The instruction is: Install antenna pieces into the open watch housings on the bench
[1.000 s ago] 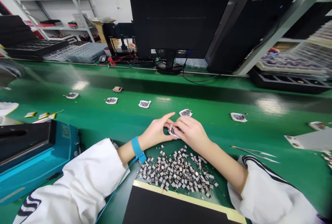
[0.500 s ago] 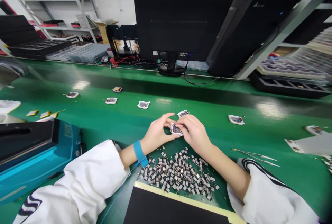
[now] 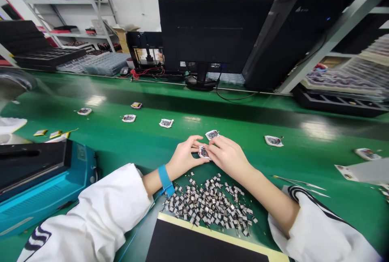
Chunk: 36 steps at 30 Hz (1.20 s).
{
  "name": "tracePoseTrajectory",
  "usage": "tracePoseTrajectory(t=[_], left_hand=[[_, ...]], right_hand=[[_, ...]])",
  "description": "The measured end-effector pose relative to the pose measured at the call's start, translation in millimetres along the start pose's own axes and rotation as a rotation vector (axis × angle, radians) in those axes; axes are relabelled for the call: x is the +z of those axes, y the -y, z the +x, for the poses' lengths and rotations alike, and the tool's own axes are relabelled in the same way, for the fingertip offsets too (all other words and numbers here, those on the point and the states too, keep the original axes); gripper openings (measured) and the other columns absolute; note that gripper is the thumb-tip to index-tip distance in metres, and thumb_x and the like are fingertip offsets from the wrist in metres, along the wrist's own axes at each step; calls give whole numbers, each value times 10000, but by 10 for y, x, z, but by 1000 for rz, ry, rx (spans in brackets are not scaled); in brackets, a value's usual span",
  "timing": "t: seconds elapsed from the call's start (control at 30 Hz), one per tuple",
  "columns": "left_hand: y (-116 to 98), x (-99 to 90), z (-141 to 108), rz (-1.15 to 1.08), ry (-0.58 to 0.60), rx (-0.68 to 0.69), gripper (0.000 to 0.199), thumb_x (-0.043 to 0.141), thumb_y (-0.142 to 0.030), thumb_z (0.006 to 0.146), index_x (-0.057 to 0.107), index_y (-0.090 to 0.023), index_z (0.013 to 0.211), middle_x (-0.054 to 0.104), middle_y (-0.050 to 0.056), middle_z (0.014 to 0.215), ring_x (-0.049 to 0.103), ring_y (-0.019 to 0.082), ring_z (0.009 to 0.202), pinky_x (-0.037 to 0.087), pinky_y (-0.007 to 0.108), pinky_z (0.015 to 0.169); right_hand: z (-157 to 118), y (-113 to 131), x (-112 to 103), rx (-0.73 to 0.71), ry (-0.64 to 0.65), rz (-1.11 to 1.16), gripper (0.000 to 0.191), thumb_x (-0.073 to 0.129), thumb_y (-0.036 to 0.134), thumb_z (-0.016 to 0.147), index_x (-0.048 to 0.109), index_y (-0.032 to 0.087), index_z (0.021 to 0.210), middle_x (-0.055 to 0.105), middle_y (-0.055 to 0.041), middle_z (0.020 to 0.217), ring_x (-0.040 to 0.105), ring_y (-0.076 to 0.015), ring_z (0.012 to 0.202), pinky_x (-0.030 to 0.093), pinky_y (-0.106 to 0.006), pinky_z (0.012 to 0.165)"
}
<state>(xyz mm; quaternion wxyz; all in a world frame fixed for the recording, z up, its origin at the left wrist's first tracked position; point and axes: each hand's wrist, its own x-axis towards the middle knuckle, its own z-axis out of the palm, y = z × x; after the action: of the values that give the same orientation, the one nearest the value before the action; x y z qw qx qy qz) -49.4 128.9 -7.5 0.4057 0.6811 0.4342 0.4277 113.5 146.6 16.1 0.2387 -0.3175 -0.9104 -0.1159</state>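
Both hands (image 3: 204,153) gripping white-rimmed module (image 3: 203,152), loose parts below

Open tabletop (image 3: 152,144) strip between the row of white-rimmed units (image 3: 166,123) and the monitor base (image 3: 200,82), passable left-right; another gap right of the right hand (image 3: 226,154), up to the lone unit (image 3: 274,141). Near edge blocked: pile of small metal parts (image 3: 209,203), black panel (image 3: 203,241) below it, teal machine (image 3: 60,185) at near left corner, tweezers (image 3: 299,184) plus white plate (image 3: 363,171) toward right edge.
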Motion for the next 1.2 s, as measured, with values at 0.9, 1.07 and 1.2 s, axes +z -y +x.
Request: tracePoseTrajectory(t=[0.9, 1.07, 1.2], left_hand=[[50, -255, -218, 36, -140, 5, 604, 755, -212, 510, 447, -156, 1026, 608, 22, 841, 618, 144, 774, 529, 266, 756], [108, -429, -284, 88, -277, -3, 549, 744, -217, 543, 452, -174, 1006, 626, 16, 852, 623, 144, 786, 528, 250, 731], [257, -867, -183, 230, -677, -58, 463, 625, -259, 703, 374, -153, 1077, 574, 91, 1020, 568, 172, 949, 454, 340, 865]], right_hand=[[508, 232, 20, -309, 275, 48, 114, 523, 26, 700, 595, 52, 784, 552, -110, 731, 524, -236, 697, 446, -353, 610], [793, 102, 60, -247, 373, 195, 124, 505, 136, 782, 594, 168, 862, 550, -42, 881, 519, -146, 836, 439, -255, 730], [1247, 43, 457, 88, 309, 219, 307, 429, 189, 839, 446, 110, 1136, 472, -114, 1099, 476, -155, 988, 427, -290, 805]])
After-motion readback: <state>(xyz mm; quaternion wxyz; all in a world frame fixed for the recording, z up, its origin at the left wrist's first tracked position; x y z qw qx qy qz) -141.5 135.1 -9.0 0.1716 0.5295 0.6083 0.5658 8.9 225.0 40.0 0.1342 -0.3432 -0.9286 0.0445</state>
